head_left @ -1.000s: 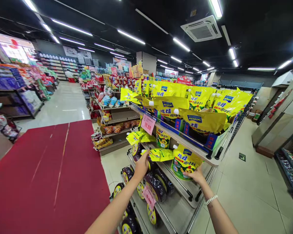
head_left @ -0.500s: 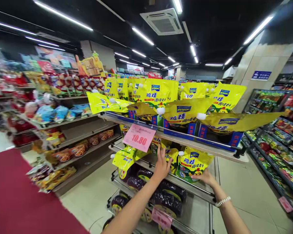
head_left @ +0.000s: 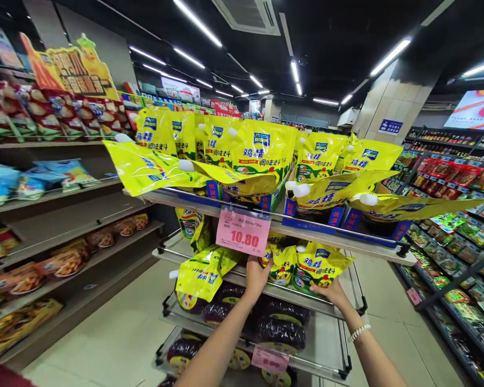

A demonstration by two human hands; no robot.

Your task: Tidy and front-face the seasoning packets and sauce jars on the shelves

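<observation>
On the second shelf of the display rack, my left hand (head_left: pixel 257 275) reaches in beside a small yellow-green chicken seasoning pouch (head_left: pixel 283 267). Its fingers point upward, partly hidden by the pink price card (head_left: pixel 243 231), and the thumb lies near the pouch. My right hand (head_left: pixel 331 292), a beaded bracelet on its wrist, holds the lower right side of another seasoning pouch (head_left: pixel 319 266) with a white cap. The thumb lies across the front and the other fingers are hidden behind. Left of my hands, a capped yellow pouch (head_left: pixel 199 273) hangs over the shelf edge.
Above, the top shelf (head_left: pixel 306 232) carries blue boxes of larger yellow pouches, several leaning outward over the rail. Dark round wrapped packs (head_left: pixel 282 329) fill the lower shelves. Snack shelves (head_left: pixel 64 215) stand to the left, and a packed rack (head_left: pixel 463 258) to the right.
The view has turned left and come closer to the rack. My left hand has gone from spread fingers in front of the shelf to further in, beneath the price card. My right hand stays at its pouch.
</observation>
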